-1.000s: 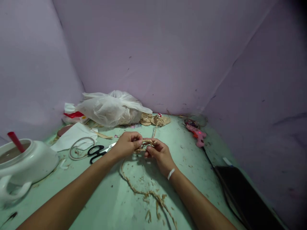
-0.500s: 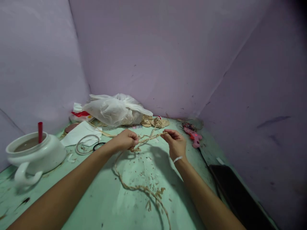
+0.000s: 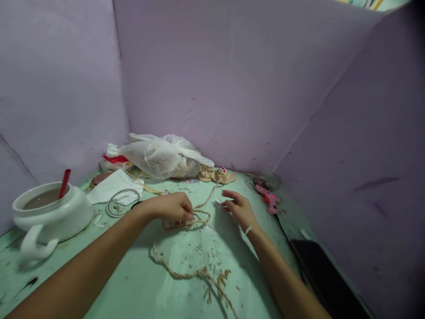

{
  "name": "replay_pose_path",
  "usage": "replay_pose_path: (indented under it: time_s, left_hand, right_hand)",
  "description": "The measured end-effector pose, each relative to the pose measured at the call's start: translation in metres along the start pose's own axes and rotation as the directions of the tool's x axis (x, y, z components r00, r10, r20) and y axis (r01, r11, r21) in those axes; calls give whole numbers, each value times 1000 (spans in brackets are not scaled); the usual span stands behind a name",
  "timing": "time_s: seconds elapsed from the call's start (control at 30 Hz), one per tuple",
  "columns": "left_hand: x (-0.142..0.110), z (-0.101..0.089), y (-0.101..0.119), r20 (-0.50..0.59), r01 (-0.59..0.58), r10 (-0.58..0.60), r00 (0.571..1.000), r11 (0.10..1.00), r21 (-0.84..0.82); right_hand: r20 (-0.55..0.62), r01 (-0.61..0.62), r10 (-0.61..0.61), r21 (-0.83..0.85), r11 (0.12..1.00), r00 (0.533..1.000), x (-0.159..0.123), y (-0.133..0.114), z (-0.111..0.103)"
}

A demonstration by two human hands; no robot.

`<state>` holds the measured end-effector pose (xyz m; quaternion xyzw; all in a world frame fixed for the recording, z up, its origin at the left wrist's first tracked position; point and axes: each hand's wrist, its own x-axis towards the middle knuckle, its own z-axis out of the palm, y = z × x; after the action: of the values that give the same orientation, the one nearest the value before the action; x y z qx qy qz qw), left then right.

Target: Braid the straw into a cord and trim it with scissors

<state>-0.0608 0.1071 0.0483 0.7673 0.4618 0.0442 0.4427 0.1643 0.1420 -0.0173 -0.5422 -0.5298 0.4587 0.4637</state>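
Observation:
A braided straw cord [image 3: 181, 272] snakes across the pale green table [image 3: 139, 283] and loops up under my hands. My left hand [image 3: 171, 207] is closed, pinching a coil of the cord against the table. My right hand [image 3: 239, 207] hovers just right of the coil with fingers loosely spread and nothing in them; it is apart from the cord. A thinner strand [image 3: 207, 198] runs from the coil toward woven straw pieces [image 3: 215, 175] at the back.
A white pot [image 3: 53, 217] with a red stick stands at the left. A metal ring [image 3: 122, 201], white paper [image 3: 113, 186] and a tied plastic bag [image 3: 159, 155] lie behind. A pink glue gun [image 3: 268, 198] and a dark slab [image 3: 327, 279] are at the right. Purple walls enclose the table.
My right hand let go of the cord strand it was pulling and opened. My left hand lowered the coil onto the table. The camera view shifted a little left and up.

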Motion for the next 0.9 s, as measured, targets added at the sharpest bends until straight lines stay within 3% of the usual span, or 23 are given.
replay_pose_path:
  time_s: [0.13,0.3,0.4,0.5,0.63,0.73,0.9]
  left_hand:
    - [4,21,7,99,-67,58,993,994,86]
    - [10,45,17,73,-174,164,984,967,185]
    - [9,50,19,58,-200,192,980,960,197]
    - [9,51,20,-49,-192,208,977,955,226]
    - [14,54,20,-204,-139,192,960,959,248]
    - [19,59,17,-252,-167,226,941,957,236]
    - [26,66,8,-358,-239,280,891,959,154]
  right_hand:
    - [-146,-186,179,-39,982,973,28,-2,-11]
    - [-14,-489,488,-16,872,872,60,-16,6]
    - [25,-527,526,76,847,850,74,-19,12]
    - [-48,-440,456,190,878,889,86,-21,1]
    - [-155,-225,279,297,928,948,104,-36,-24]
    - [-183,-65,136,350,935,974,115,-58,-34]
    - [-162,121,-57,419,900,985,122,-105,-31]
